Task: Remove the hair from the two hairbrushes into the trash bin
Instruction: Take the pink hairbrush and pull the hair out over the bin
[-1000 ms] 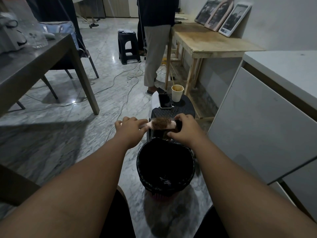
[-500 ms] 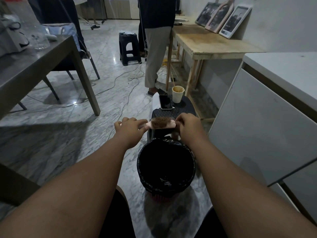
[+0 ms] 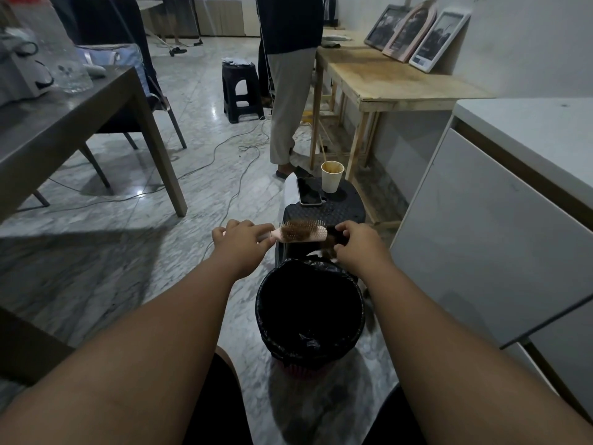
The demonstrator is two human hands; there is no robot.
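A pink hairbrush (image 3: 303, 233) with brown hair tangled in its bristles is held level just beyond the far rim of the trash bin (image 3: 266, 303), which is lined with a black bag. My left hand (image 3: 242, 240) grips the brush's handle. To the right of the brush head, my right hand (image 3: 361, 244) has its fingers closed on a tuft of brown hair (image 3: 329, 250) over the bin's far edge. No second hairbrush can be seen.
A black stool (image 3: 349, 208) behind the bin carries a phone (image 3: 308, 191) and a paper cup (image 3: 332, 176). A person (image 3: 288, 91) stands by a wooden table (image 3: 394, 81). A white cabinet (image 3: 481, 220) is at right, a grey table (image 3: 73, 123) at left, and cables (image 3: 224, 155) cross the floor.
My right hand has come off the brush head and moved right and down with a tuft of hair. The brush's bristles show more fully. My left hand has held still.
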